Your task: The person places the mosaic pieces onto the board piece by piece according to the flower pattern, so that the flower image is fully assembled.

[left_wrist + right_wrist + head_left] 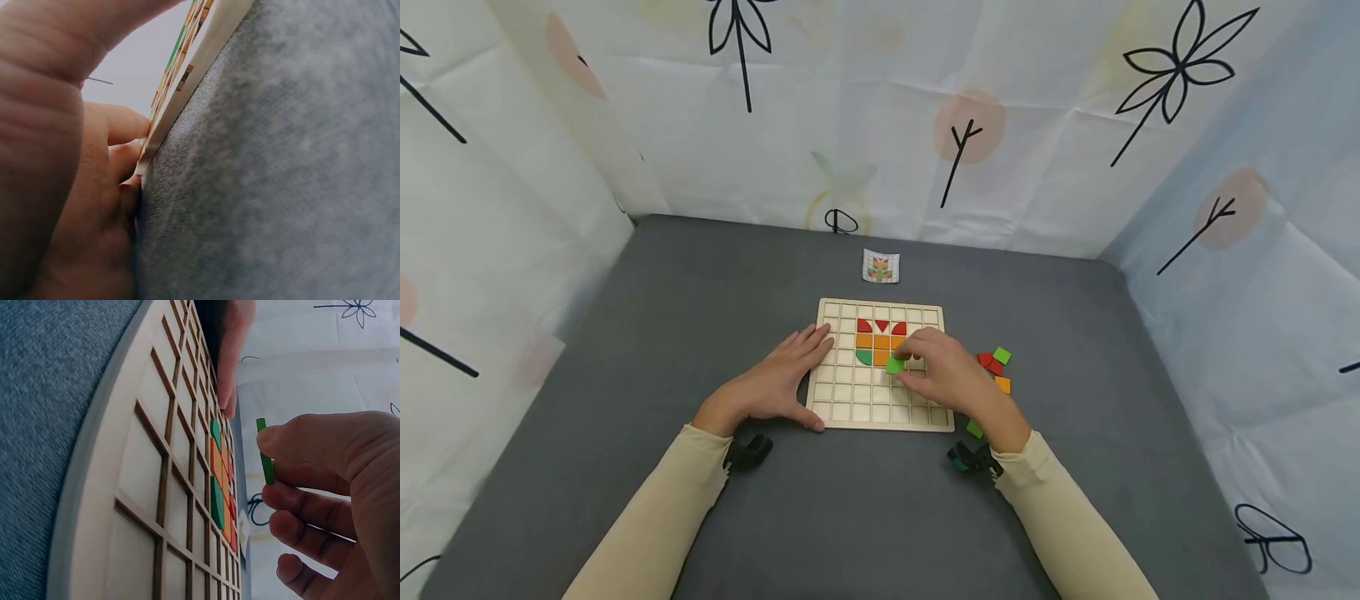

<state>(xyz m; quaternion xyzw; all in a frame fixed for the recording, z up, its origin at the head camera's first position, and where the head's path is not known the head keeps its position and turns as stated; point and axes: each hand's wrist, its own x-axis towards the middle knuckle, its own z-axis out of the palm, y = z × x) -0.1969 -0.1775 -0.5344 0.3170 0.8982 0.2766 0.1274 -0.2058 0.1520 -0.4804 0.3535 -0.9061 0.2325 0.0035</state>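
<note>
A wooden grid board (850, 392) lies on the grey table, red, orange and dark green tiles seated in its upper middle cells. My left hand (782, 375) rests at the board's left side, fingers spread, fingertips on its edge and thumb by the near left corner. Between thumb and fingers, my right hand (947, 371) pinches a light green square tile (894, 365). In the right wrist view that green tile (267, 453) is seen edge-on, held above the board's surface. Two dark green tiles (217, 503) sit in the grid there; the head view shows just one, my right hand covering that area.
Right of the board lie loose tiles: red ones (985, 360), a green one (1002, 356), an orange one (1003, 384) and another green one (974, 428) near my right wrist. A small picture card (881, 267) lies behind the board. Patterned white cloth (880, 108) hangs around the table.
</note>
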